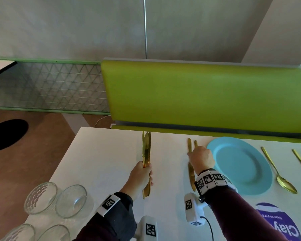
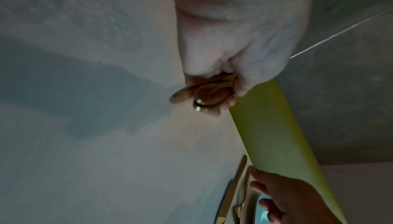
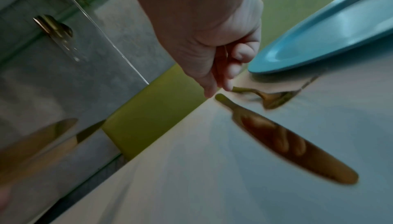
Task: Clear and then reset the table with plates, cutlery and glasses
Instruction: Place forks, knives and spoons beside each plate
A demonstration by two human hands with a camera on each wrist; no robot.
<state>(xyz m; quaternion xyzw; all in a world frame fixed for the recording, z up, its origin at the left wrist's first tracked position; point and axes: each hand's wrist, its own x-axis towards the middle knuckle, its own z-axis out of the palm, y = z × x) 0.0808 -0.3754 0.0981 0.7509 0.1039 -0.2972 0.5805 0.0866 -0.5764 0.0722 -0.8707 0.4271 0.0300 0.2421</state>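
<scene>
Gripping a bundle of gold cutlery (image 1: 146, 162) in a closed fist, the left hand (image 1: 140, 178) is holding it upright above the white table (image 1: 102, 162), likely as stock to deal out from while the other hand does the placing. The right hand (image 1: 201, 158) is reaching down just left of the blue plate (image 1: 240, 164), its fingers curling toward the handle end of a fork (image 3: 270, 99) lying beside a knife (image 3: 297, 145); the fingertips (image 3: 228, 87) are at or touching the fork's handle, but whether they are actually pinching it is not clear through the blur. Knife and fork are lying side by side next to the plate, which looks like a place setting being laid. Two spoons (image 1: 278, 171) are lying on the plate's far side, the outer one cut off by the frame edge. Four glasses (image 1: 56, 200) are standing grouped at the near left corner, probably waiting their turn. How many pieces the left fist is holding cannot be counted, as they overlap.
</scene>
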